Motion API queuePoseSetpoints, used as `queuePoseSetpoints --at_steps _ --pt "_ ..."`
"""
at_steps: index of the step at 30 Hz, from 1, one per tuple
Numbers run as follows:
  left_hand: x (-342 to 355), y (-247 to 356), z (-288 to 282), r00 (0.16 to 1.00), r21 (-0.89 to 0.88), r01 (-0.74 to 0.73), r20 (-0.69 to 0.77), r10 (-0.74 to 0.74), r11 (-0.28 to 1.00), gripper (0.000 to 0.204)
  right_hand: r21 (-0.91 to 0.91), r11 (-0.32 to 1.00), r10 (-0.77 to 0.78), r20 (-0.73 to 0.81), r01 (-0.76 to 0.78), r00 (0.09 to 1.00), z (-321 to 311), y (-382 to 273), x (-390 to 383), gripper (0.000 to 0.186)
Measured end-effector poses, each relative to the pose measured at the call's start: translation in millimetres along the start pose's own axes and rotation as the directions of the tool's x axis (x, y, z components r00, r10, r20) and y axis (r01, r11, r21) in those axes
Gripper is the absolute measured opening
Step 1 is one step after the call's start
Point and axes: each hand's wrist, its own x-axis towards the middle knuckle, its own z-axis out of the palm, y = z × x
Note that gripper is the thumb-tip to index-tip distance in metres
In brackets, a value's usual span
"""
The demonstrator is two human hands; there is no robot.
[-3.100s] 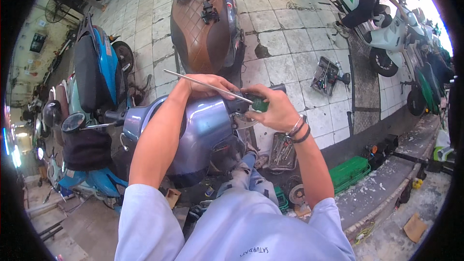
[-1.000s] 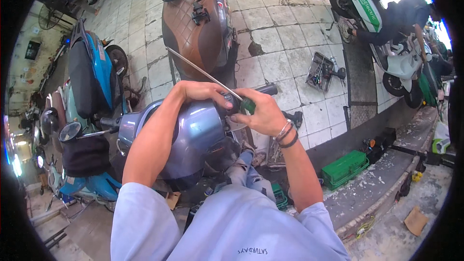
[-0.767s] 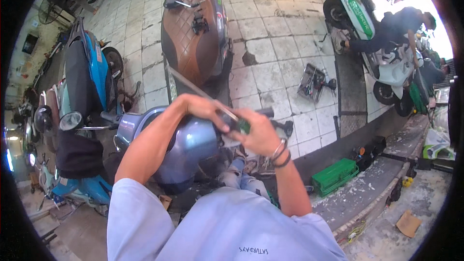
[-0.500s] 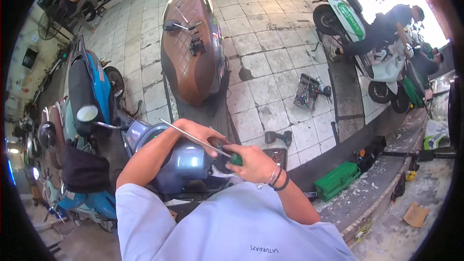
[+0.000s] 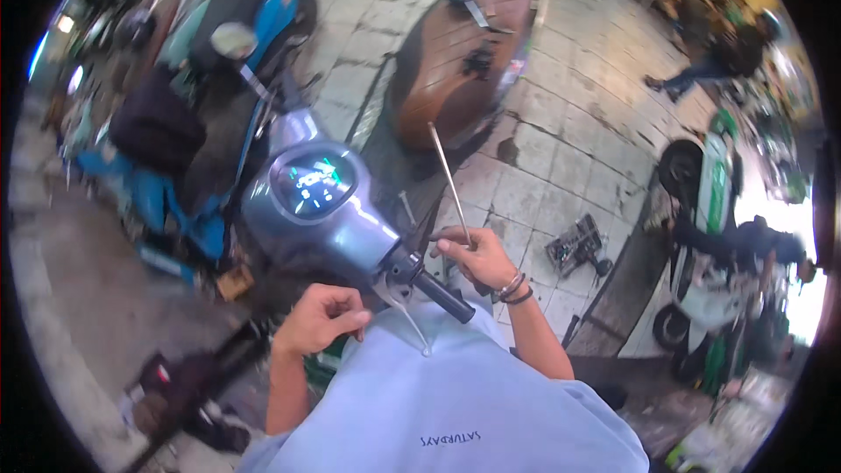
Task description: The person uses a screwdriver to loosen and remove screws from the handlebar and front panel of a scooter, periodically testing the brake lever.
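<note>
— Both hands have parted since half a second ago: they met then at mid-frame, while now the left hand [image 5: 322, 320] is at lower left of centre and the right hand [image 5: 482, 261] a little right of centre.

— What does each hold?

— On the left the fingers are loosely curled, and I see nothing between them. On the right they are wrapped round the lower end of a long-shafted tool [image 5: 450, 184]; its handle is hidden in the palm.

— Which way does it lie?

— Its bare shaft rises from the right fingers toward upper centre, leaning slightly left, and the tip seems to touch nothing. The left hand is well apart from it, with the silver lever [image 5: 406, 318] and black handlebar grip [image 5: 444, 296] between them in the picture.

— And that grip?

— It slants from mid-frame to lower right, flatter than the steep shaft. I judge the right hand nearer: the grip lies just beside it, toward lower left.

— Farther off?

— A lit dashboard [image 5: 311, 182] left of centre, then a brown seat [image 5: 429, 79] at upper centre; at upper right, a blurred person [image 5: 740, 51].
</note>
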Motion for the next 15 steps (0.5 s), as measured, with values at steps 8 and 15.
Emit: queuePoseSetpoints --at_steps 8,15 --pt "45.5 -108.5 115.4 0.779 -0.548 -0.29 -0.611 -0.138 0.785 0.049 -0.121 0.992 0.067 0.334 -0.028 0.94 12.7 -20.7 40.4 0.062" --pt "82.8 -105.2 134.6 0.664 -0.539 -0.433 -0.733 -0.149 0.722 0.051 -0.249 0.966 0.176 0.456 -0.065 0.873 9.8 -31.9 59.4 0.067"
